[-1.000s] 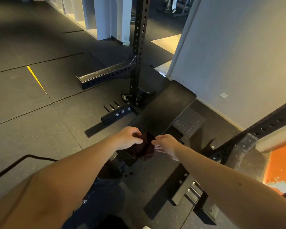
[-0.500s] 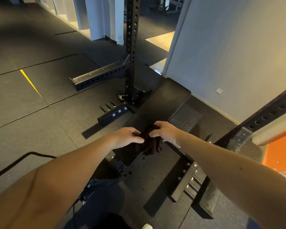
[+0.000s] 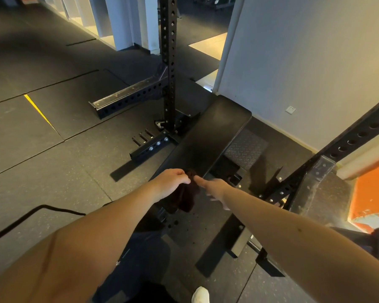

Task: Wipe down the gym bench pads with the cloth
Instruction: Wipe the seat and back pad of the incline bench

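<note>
Gripping a dark, crumpled cloth (image 3: 187, 200), the left hand (image 3: 170, 182) has its fingers curled round the top of the fabric, which hangs in soft folds over the near end of the bench pad (image 3: 212, 132). The right hand (image 3: 214, 190) is just beside it on the right, fingers stretched out fairly straight and holding nothing, its foremost fingertip at the cloth's upper edge; whether it touches cannot be told, as the hand is blurred. The pad is a long black slab with rounded corners and a smooth, faintly shiny skin, running away to the far right toward a pale wall (image 3: 304, 62). Right of it lies a square of ridged metal plate (image 3: 246, 149). On the left a black steel post (image 3: 169, 62), punched with round holes, stands close to the pad's left edge, with a holed bar (image 3: 129, 97) reaching left from it. The speckled rubber floor (image 3: 53, 171) spreads open on the left, crossed by seams and a yellow line (image 3: 39, 112); a black cable (image 3: 61, 209) curves near.
</note>
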{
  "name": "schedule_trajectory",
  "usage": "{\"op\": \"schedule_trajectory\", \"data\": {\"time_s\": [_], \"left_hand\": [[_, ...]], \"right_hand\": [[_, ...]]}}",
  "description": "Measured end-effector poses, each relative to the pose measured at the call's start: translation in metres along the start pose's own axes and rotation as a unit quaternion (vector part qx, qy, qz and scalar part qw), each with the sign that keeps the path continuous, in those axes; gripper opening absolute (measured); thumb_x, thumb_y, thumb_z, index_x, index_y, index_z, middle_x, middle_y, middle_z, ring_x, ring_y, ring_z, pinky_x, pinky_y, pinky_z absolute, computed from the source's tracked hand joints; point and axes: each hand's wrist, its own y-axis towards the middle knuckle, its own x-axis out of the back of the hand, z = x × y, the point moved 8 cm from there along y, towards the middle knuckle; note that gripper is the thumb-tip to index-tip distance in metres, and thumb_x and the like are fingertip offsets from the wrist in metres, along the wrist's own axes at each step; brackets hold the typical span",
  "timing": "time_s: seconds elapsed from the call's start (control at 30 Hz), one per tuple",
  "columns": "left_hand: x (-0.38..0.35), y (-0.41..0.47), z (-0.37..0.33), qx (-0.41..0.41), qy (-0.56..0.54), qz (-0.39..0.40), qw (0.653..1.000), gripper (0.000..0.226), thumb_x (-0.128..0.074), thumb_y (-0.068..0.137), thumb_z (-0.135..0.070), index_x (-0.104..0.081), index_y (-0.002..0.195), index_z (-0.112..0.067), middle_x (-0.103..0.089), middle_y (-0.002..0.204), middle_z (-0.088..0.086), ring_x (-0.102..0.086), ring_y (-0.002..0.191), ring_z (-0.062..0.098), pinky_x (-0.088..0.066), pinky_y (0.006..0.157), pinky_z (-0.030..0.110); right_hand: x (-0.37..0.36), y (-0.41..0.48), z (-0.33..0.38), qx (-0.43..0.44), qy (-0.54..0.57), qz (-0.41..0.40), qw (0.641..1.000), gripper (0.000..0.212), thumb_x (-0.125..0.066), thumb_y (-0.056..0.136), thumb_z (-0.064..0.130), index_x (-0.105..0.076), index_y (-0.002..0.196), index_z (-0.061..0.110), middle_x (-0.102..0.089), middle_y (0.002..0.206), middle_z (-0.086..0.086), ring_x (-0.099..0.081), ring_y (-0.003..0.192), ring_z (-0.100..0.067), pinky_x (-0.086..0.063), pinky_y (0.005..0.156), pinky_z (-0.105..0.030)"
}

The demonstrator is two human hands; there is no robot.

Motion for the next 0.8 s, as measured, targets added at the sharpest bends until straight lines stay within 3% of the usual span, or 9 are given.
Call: {"op": "schedule_trajectory", "data": {"time_s": [0.07, 0.13, 0.2, 0.37, 0.57, 0.7, 0.8], "left_hand": [[0.005, 0.0, 0.007, 0.003, -0.031, -0.005, 0.999, 0.032, -0.06, 0.08, -0.055, -0.072, 0.091, -0.027, -0.072, 0.105, 0.003, -0.064, 0.11, 0.024, -0.041, 0.108, 0.053], [0.006, -0.004, 0.008, 0.005, -0.067, -0.004, 0.998, 0.035, -0.061, 0.079, -0.055, -0.074, 0.096, -0.027, -0.072, 0.109, 0.004, -0.063, 0.114, 0.025, -0.04, 0.111, 0.053], [0.005, -0.008, 0.009, 0.012, -0.1, -0.009, 0.995, 0.04, -0.061, 0.081, -0.051, -0.072, 0.108, -0.023, -0.071, 0.115, 0.005, -0.061, 0.118, 0.026, -0.04, 0.113, 0.051], [0.006, -0.012, 0.016, 0.026, -0.127, -0.008, 0.992, 0.044, -0.062, 0.083, -0.048, -0.068, 0.116, -0.019, -0.069, 0.117, 0.007, -0.062, 0.118, 0.025, -0.042, 0.113, 0.049], [0.012, -0.01, 0.031, 0.024, -0.127, -0.014, 0.992, 0.041, -0.061, 0.085, -0.048, -0.068, 0.114, -0.02, -0.069, 0.118, 0.005, -0.061, 0.118, 0.024, -0.041, 0.114, 0.048], [0.022, -0.008, 0.039, 0.022, -0.122, -0.023, 0.992, 0.038, -0.062, 0.088, -0.048, -0.068, 0.114, -0.021, -0.069, 0.12, 0.002, -0.061, 0.119, 0.022, -0.042, 0.113, 0.048], [0.032, -0.003, 0.051, 0.015, -0.091, -0.046, 0.995, 0.034, -0.068, 0.086, -0.043, -0.067, 0.114, -0.023, -0.07, 0.116, -0.001, -0.063, 0.115, 0.019, -0.046, 0.109, 0.048]], "right_hand": [[-0.017, -0.002, -0.014, -0.044, 0.065, 0.088, 0.993, 0.091, -0.054, 0.084, 0.082, -0.042, 0.152, 0.023, -0.05, 0.153, -0.011, -0.051, 0.135, -0.035, -0.032, 0.118, -0.051], [-0.029, 0.002, -0.02, -0.031, 0.121, 0.133, 0.983, 0.076, -0.045, 0.091, 0.079, -0.053, 0.141, 0.022, -0.051, 0.151, -0.009, -0.056, 0.13, -0.034, -0.032, 0.12, -0.052], [-0.034, 0.007, -0.023, -0.019, 0.18, 0.129, 0.975, 0.06, -0.043, 0.095, 0.073, -0.065, 0.12, 0.023, -0.063, 0.138, -0.006, -0.062, 0.122, -0.029, -0.031, 0.121, -0.054], [-0.041, 0.001, -0.021, -0.038, 0.271, 0.118, 0.955, 0.044, -0.046, 0.106, 0.049, -0.067, 0.123, 0.015, -0.078, 0.11, -0.003, -0.07, 0.108, -0.022, -0.007, 0.124, -0.054], [-0.05, 0.004, -0.018, -0.041, 0.32, 0.115, 0.939, 0.028, -0.057, 0.101, 0.029, -0.066, 0.118, 0.01, -0.073, 0.119, -0.008, -0.065, 0.116, -0.026, -0.024, 0.123, -0.052], [-0.054, 0.007, -0.018, -0.042, 0.317, 0.103, 0.942, 0.03, -0.059, 0.096, 0.02, -0.063, 0.125, 0.01, -0.067, 0.128, -0.009, -0.061, 0.12, -0.026, -0.039, 0.112, -0.043], [-0.054, 0.012, -0.016, -0.024, 0.296, 0.096, 0.95, 0.044, -0.059, 0.09, 0.004, -0.059, 0.134, 0.013, -0.059, 0.139, -0.009, -0.054, 0.13, -0.027, -0.042, 0.103, -0.041]]}}
